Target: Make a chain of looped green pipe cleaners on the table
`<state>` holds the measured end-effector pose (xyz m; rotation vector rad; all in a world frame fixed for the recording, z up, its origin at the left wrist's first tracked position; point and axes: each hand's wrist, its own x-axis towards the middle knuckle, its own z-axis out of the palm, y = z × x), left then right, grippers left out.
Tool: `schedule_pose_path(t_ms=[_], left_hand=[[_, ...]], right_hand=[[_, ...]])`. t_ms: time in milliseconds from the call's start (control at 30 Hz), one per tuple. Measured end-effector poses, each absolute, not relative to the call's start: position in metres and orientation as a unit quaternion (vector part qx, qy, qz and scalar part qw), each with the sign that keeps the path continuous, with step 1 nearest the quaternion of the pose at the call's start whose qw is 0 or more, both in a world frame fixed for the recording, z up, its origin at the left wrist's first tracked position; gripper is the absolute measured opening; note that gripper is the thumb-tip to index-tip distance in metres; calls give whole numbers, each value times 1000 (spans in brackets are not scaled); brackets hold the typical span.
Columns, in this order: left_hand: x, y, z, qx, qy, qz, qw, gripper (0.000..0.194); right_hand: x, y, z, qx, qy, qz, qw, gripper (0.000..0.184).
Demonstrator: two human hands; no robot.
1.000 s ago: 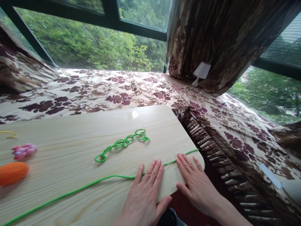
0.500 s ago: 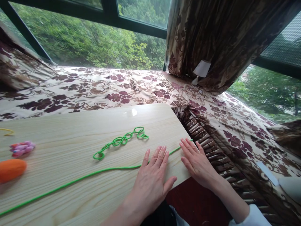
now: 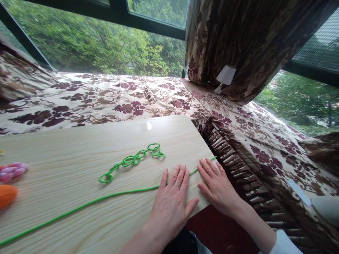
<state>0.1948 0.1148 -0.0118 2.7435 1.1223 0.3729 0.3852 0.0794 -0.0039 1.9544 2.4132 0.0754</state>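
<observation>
A long, thin green strand (image 3: 100,199) runs across the pale wooden table (image 3: 60,155) from the lower left to the right edge. My left hand (image 3: 172,204) lies flat over it, fingers stretched out and palm down. Beside it, my right hand (image 3: 218,185) rests on the strand near the table's right corner, fingers extended, with the strand's thin tip showing past the fingertips. Neither hand grips anything. Beyond the hands lies a chain of linked green loops (image 3: 127,161). Whether the strand is cord or modelling clay I cannot tell.
At the left edge are a pink and purple lumpy piece (image 3: 16,171) and a smooth orange object (image 3: 6,196), both partly cut off. A flowered cloth (image 3: 100,98) covers the ledge behind the table. A small white lamp (image 3: 226,74) stands by the curtain (image 3: 212,38).
My right hand has shifted slightly left along the strand, closer to my left hand. The left hand stays nearly in place. The view has turned a little to the right.
</observation>
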Motion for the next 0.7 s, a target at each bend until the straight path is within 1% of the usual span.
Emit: schedule_pose_path(t_ms=[167, 333, 500, 633, 700], left_hand=[[198, 117, -13, 915, 376, 127, 78, 65], [190, 124, -7, 913, 383, 131, 58, 65], [150, 113, -5, 920, 373, 121, 18, 68], [105, 114, -13, 896, 424, 134, -17, 74], [84, 117, -20, 880, 452, 145, -25, 73]], right_hand=[[386, 74, -2, 640, 767, 28, 33, 54], [380, 93, 6, 646, 762, 52, 6, 52], [367, 85, 8, 612, 790, 38, -13, 47], [360, 89, 4, 615, 788, 29, -10, 48], [360, 93, 4, 617, 786, 36, -10, 48]])
